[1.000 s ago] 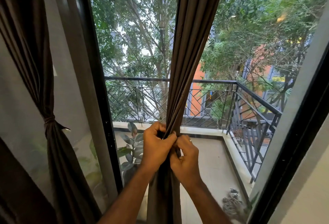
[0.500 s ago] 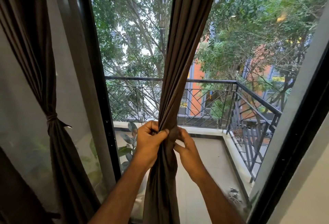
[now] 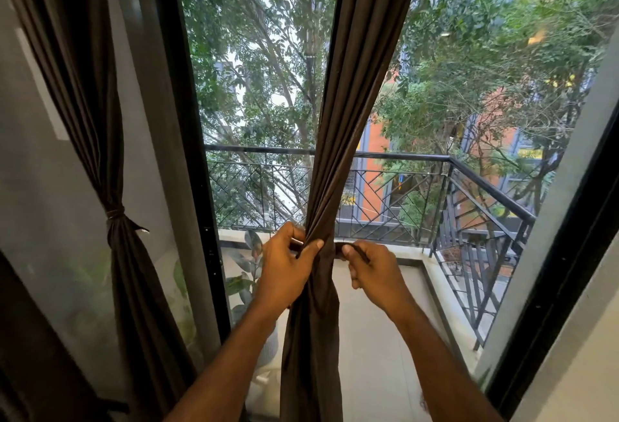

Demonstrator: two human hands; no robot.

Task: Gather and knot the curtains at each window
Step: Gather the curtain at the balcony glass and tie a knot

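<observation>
Center curtain [image 3: 338, 140] bunched mid-window. Left hand [image 3: 288, 266] clamped round gather; right hand [image 3: 375, 271] just right, pinching dark tie strip [image 3: 351, 249]. Black window frame [image 3: 194, 153] close left, tied curtain [image 3: 114, 220] beyond. Glass open to right; balcony railing [image 3: 469, 194] far behind.

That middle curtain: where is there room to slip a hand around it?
Open gaps flank the middle curtain above both hands, toward the black window frame and the right frame. It is crowded at the left hand and right hand.
</observation>
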